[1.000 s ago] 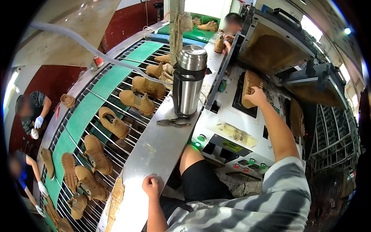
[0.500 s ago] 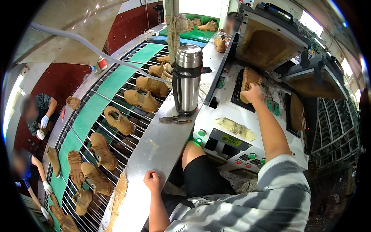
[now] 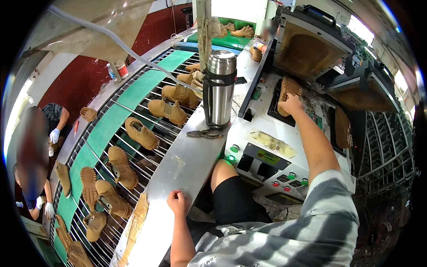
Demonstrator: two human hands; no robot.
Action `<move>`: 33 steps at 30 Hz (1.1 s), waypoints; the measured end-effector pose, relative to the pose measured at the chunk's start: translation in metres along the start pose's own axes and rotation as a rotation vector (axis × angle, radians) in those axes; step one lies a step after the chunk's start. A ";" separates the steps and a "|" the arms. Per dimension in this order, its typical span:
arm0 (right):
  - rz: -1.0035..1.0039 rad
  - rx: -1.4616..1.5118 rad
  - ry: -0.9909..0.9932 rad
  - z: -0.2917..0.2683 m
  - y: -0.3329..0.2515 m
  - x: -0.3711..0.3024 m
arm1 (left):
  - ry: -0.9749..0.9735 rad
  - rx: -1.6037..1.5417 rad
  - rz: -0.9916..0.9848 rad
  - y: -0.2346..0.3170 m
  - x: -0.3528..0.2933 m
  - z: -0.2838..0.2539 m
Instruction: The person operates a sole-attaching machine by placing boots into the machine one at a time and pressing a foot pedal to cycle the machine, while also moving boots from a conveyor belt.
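My right hand (image 3: pixel 291 104) is closed around the heel end of a tan shoe (image 3: pixel 291 86). That shoe lies sole up on the dark pad (image 3: pixel 274 106) of a white pressing machine (image 3: pixel 262 131), under a raised lid (image 3: pixel 307 44). My left hand (image 3: pixel 177 201) rests near the edge of the metal ledge (image 3: pixel 171 173), fingers curled in, with nothing seen in them. A second shoe (image 3: pixel 341 127) sits on the machine's right-hand pad, below another raised lid (image 3: pixel 367 93).
A steel thermos (image 3: pixel 220 95) stands on the ledge beside a dark tool (image 3: pixel 204 133). Left of it, several tan boots (image 3: pixel 120 167) lie on a roller conveyor (image 3: pixel 106 138) with a green belt (image 3: pixel 129 95). Co-workers' gloved hands (image 3: pixel 54 135) show at far left. Buttons (image 3: pixel 291 176) line the machine's front.
The view has shifted slightly. My right hand keeps its hold on the shoe and my left stays on the ledge. At far left the co-workers have moved their bodies and hands.
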State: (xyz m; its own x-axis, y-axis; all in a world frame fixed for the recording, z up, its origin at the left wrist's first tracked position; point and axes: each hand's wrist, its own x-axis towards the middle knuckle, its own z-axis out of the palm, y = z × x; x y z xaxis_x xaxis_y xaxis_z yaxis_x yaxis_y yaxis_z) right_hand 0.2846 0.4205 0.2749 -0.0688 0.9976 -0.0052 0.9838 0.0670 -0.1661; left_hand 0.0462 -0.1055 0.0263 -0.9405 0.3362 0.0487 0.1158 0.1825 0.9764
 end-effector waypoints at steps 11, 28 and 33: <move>-0.156 0.063 -0.062 0.007 0.043 0.010 | 0.085 -0.139 -0.140 0.012 -0.001 0.003; 0.299 0.089 0.739 -0.035 0.353 -0.053 | -0.593 -0.687 -0.690 0.103 -0.040 0.209; 0.304 0.300 0.191 -0.066 0.393 0.012 | -0.358 -0.413 -0.527 0.060 -0.032 0.130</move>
State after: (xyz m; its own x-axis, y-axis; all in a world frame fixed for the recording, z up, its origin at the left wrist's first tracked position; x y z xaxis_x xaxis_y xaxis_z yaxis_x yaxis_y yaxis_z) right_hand 0.6813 0.4603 0.2743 0.2749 0.9582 0.0793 0.8614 -0.2088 -0.4630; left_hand 0.1247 0.0149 0.0560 -0.6693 0.5923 -0.4486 -0.5153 0.0650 0.8545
